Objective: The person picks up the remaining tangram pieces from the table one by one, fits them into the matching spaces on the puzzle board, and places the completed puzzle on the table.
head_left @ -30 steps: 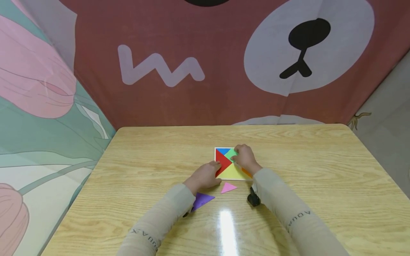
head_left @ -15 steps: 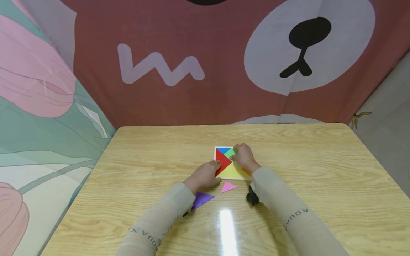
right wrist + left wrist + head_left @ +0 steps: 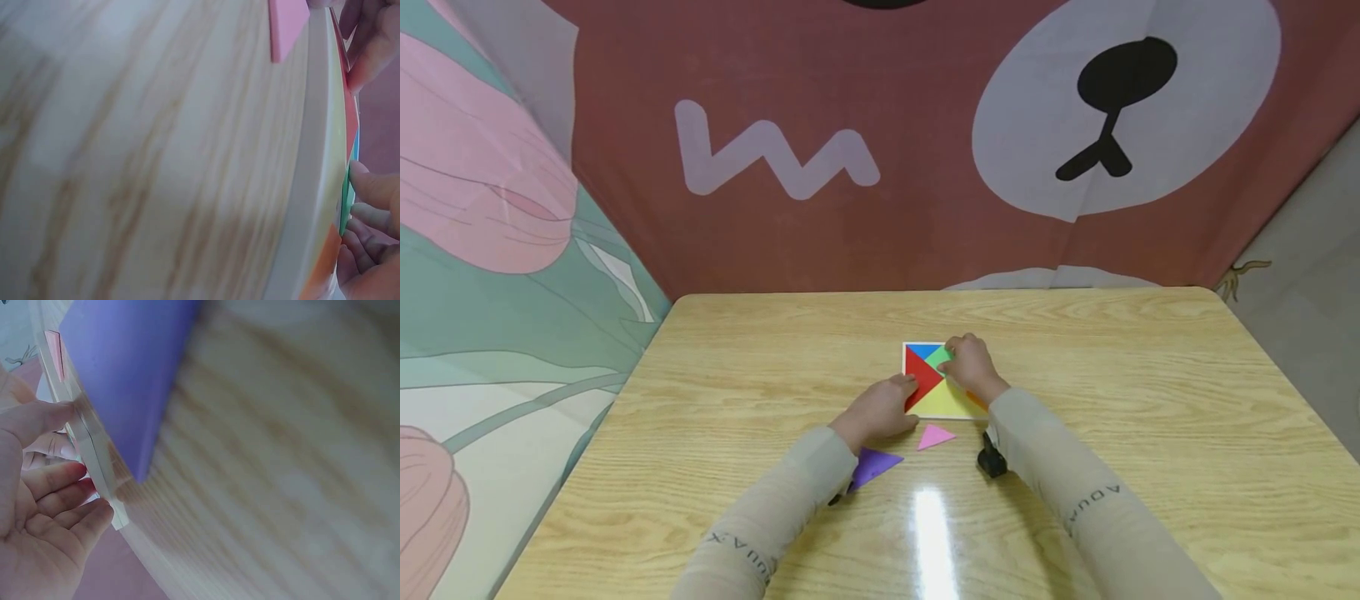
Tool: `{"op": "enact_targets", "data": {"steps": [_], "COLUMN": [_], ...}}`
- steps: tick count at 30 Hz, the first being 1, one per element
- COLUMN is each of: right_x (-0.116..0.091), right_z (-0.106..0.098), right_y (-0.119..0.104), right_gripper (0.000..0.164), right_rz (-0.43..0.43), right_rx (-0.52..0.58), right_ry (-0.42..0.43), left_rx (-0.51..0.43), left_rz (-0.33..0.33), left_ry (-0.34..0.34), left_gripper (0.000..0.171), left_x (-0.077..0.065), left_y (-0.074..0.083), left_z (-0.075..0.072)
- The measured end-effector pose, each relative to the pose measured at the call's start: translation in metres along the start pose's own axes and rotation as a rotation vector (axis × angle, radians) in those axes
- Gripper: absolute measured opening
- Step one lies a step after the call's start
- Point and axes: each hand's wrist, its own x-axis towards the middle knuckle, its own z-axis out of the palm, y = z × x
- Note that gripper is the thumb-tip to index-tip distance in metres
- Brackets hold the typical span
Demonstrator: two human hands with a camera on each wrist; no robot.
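A square tangram tray (image 3: 951,417) with a white rim lies on the table. In it are a red triangle (image 3: 923,377), a yellow triangle (image 3: 946,403), a blue triangle (image 3: 922,350) and an orange piece (image 3: 323,262). My left hand (image 3: 880,410) holds the tray's near left corner, thumb at the front edge and fingertips over the red triangle. My right hand (image 3: 973,367) pinches a green piece (image 3: 345,199) at the tray's far right; its full outline is hidden. A pink triangle (image 3: 936,437) lies before the tray, and a purple triangle (image 3: 876,467) beside my left wrist.
The wooden table (image 3: 760,350) reaches back to a brown hanging cloth (image 3: 775,242) with a bear print. A black wrist device (image 3: 992,458) sits under my right cuff. Light glares off the table (image 3: 934,542) in front.
Both hands keep almost the same places on the tray and the green piece. The right hand has shifted very slightly to the left. The loose triangles lie still.
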Motion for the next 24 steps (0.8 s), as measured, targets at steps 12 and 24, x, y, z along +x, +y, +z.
{"op": "enact_targets", "data": {"steps": [12,24], "right_x": [-0.005,-0.016], "right_z": [-0.004,-0.010], "right_y": [0.002,0.007], "right_gripper": [0.037,0.031], "right_rz": [-0.022,-0.109], "right_rx": [0.010,0.006], "right_ry": [-0.040,-0.027], "left_rx": [-0.006,-0.023], "left_rz": [0.011,-0.002], "left_ry": [0.020,0.008], "left_gripper": [0.055,0.057], "left_x": [0.000,-0.003], "left_y": [0.000,0.002], "left_z": [0.000,-0.003]}}
